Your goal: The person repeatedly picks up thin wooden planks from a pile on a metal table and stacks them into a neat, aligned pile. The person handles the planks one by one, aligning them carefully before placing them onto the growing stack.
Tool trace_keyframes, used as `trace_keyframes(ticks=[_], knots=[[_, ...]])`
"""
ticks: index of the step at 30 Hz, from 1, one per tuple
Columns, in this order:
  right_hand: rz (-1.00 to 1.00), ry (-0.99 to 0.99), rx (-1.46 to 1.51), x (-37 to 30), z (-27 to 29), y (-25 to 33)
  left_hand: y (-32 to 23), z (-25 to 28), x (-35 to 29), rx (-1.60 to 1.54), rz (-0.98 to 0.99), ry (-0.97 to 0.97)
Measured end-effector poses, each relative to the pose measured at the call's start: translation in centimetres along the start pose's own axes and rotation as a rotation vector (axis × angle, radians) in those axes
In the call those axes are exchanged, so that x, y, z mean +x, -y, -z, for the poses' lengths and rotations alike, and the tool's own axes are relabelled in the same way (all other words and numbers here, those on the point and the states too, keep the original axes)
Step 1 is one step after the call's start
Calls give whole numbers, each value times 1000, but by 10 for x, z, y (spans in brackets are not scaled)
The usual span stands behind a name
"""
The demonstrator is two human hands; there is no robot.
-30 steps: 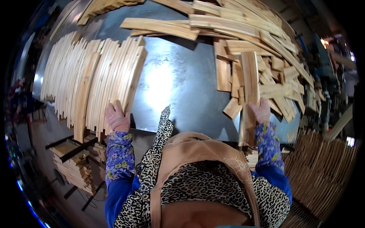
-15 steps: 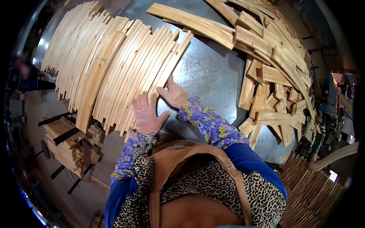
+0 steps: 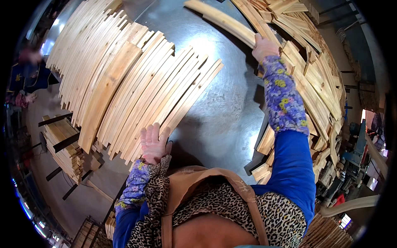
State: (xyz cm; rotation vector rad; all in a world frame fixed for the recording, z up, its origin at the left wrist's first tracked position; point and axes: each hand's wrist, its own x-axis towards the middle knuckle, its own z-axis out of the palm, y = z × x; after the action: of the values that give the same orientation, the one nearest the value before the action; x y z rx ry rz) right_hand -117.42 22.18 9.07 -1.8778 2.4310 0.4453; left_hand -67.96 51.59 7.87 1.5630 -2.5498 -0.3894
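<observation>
My left hand (image 3: 154, 145), in a pale thin glove, lies with fingers spread on the near ends of a row of narrow wooden strips (image 3: 136, 99). The strips lie side by side on the metal table (image 3: 223, 103). A wider wooden plank (image 3: 109, 93) rests on top of them. Out at the far right, my right hand (image 3: 264, 47) is closed around the near end of a long wooden board (image 3: 225, 21). That board lies at the edge of a loose heap of boards (image 3: 314, 82); the fingertips under it are partly hidden.
Left of the table, a stack of short boards (image 3: 64, 142) sits on dark metal bars (image 3: 66, 142). Another person (image 3: 31, 76) is at the far left. A pale hose (image 3: 351, 205) and machinery stand at the right, above a pile of thin sticks (image 3: 326, 229).
My right hand has left the edge of the strip row, reached far right and gripped a board there. The left hand stays on the strips, and the rightmost strips have spread apart slightly.
</observation>
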Motion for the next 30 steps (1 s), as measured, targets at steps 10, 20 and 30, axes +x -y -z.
trace_keyframes(ticks=[10, 20, 30], knots=[[123, -74, 494, -81, 156, -56, -4, 2, -6, -8, 29, 101], [235, -93, 1616, -183, 234, -146, -40, 5, 41, -378, -96, -217], [-319, 1, 2010, -254, -10, -25, -112, 19, 28, -1585, 434, 528]])
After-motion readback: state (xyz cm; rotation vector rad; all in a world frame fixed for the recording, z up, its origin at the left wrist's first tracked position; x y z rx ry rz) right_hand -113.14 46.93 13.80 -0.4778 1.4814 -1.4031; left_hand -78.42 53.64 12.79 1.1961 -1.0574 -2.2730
